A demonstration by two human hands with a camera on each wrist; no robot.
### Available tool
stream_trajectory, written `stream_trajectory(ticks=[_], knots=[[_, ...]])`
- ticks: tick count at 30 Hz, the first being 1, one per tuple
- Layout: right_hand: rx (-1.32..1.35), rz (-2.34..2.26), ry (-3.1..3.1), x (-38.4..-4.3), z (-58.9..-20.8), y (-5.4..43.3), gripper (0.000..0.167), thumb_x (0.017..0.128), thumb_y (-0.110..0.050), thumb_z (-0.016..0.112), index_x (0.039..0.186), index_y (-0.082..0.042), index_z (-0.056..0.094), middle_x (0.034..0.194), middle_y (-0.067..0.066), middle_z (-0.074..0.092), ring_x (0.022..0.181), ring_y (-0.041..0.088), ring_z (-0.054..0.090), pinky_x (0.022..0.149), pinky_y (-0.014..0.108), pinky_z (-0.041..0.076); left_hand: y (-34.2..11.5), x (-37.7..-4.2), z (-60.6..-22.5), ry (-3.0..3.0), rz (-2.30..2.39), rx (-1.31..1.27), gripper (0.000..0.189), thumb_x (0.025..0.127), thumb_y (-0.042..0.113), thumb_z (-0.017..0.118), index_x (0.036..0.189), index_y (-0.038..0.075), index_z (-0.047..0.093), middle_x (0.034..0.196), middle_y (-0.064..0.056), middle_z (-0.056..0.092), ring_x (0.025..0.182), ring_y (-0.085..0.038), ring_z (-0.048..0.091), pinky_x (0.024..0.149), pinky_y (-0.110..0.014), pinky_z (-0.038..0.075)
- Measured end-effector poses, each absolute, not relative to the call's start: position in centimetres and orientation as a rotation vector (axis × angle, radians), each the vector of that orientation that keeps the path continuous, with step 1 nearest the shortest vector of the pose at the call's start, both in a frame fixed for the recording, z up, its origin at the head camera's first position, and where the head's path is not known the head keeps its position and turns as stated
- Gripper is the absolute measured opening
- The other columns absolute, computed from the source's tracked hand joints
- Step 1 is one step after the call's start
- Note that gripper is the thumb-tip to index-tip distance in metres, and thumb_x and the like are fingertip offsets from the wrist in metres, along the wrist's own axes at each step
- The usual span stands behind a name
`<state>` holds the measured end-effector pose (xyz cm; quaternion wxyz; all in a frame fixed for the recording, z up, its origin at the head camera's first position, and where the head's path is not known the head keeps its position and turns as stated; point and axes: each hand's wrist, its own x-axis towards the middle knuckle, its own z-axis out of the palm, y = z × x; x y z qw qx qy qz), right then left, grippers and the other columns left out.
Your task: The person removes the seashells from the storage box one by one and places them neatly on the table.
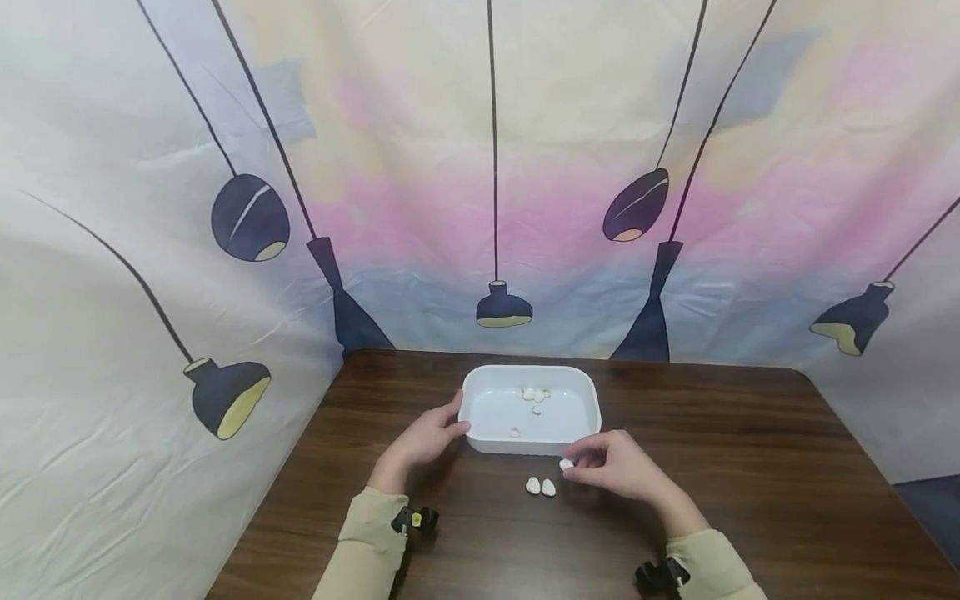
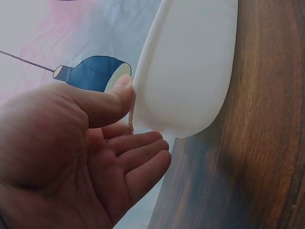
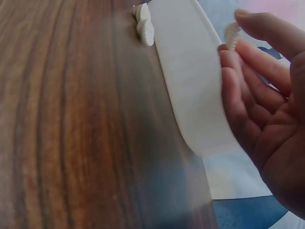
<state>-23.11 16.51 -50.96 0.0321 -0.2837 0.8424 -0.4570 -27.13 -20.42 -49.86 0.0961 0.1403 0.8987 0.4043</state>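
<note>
Dark wood-grain table (image 1: 720, 433), white tray (image 1: 487, 414) on it, two white shells (image 1: 533, 486) nearby.

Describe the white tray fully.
The white tray is a shallow rectangle with rounded corners, a raised rim and smooth, plastic-looking walls. It sits upright on the brown table, near the far edge, long sides running left to right. Several small whitish pieces lie inside. The left hand touches its left end.

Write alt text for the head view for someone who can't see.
A person's right hand pinches a small white piece by the near edge of a white tray, whose left end the left hand touches. Two similar pieces lie on the brown table; more pieces lie inside the tray.
</note>
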Motion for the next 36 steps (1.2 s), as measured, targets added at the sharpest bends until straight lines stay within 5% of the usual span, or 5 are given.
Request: stream_trajectory(ticks=[36], knots=[[-0.894,-1.099,2.618,-23.3,-53.1,15.5,0.019,0.083,-0.016,0.094,0.095,-0.017,0.079,0.082,-0.015,0.069,0.077,0.002,0.063,0.069,0.024,0.056,-20.3,-27.5,-49.6,2.668,1.158,0.420,0.067,0.112,0.022,0.058,0.167,0.001,0.028,0.169,-0.017,0.036,0.155,-0.036,0.038,0.125,-0.057,0.032]])
